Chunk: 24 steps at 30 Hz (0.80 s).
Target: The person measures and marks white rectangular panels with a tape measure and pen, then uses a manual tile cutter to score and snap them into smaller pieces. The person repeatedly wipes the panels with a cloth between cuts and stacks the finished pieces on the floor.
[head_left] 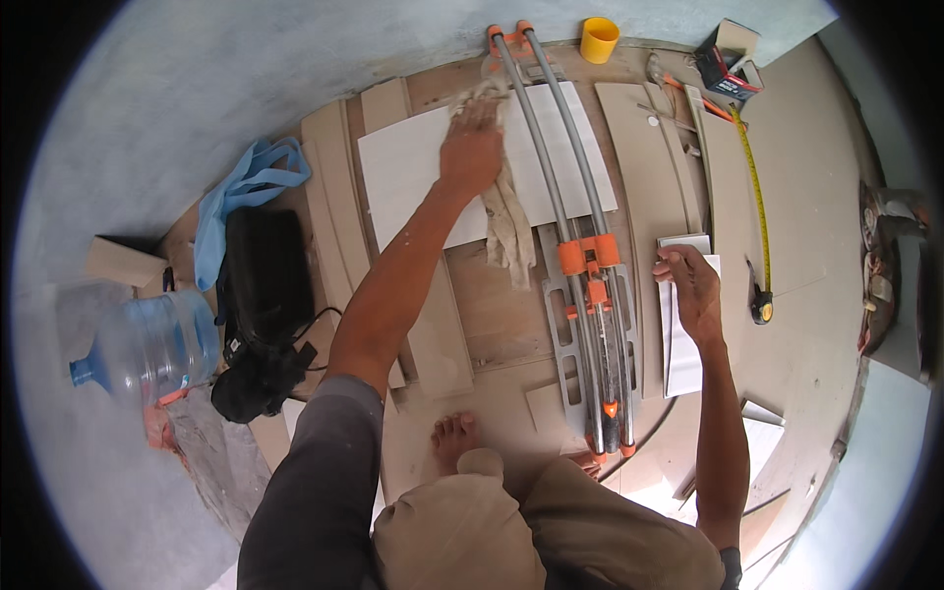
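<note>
My left hand is stretched forward and closed on a pale, dirty cloth rag, pressing it on a large white tile. Part of the rag trails past the tile's near edge. The tile lies beneath the two steel rails of a manual tile cutter, whose orange carriage sits below the tile's near edge. On the right, my right hand is over a stack of narrow white tile strips. Its fingers are curled in, with nothing visible in them.
Beige boards lie on both sides of the cutter. Right of them are an extended tape measure and a hammer. A yellow cup and an open box stand at the back. Left are a black bag and a water jug.
</note>
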Available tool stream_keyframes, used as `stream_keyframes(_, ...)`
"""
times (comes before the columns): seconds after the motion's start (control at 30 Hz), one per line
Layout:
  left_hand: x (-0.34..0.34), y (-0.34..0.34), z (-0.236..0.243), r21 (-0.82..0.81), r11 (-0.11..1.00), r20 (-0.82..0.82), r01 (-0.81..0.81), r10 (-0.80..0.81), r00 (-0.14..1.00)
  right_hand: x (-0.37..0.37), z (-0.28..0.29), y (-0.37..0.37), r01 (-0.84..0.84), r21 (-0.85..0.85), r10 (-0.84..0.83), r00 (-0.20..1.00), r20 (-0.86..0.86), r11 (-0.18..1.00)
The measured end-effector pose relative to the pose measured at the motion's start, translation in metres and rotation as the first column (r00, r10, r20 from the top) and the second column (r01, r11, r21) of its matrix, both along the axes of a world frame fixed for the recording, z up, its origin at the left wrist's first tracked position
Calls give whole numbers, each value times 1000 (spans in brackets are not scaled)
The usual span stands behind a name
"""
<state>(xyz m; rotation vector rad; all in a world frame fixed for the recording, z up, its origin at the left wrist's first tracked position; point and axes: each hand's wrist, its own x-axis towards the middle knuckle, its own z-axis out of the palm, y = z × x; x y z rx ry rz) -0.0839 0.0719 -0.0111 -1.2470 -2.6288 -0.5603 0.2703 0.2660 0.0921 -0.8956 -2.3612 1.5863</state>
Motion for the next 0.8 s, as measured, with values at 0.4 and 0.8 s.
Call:
stream_keyframes(0.4, 19, -148, 3, -69, 997, -26, -19, 17, 1000, 12, -5, 0, -46, 24, 46, 999, 0, 999)
stream_keyframes(0.8, 175, -163, 78, -107, 894, 664, -434, 389, 639, -104, -75, 37, -79, 221, 55, 992, 114, 972)
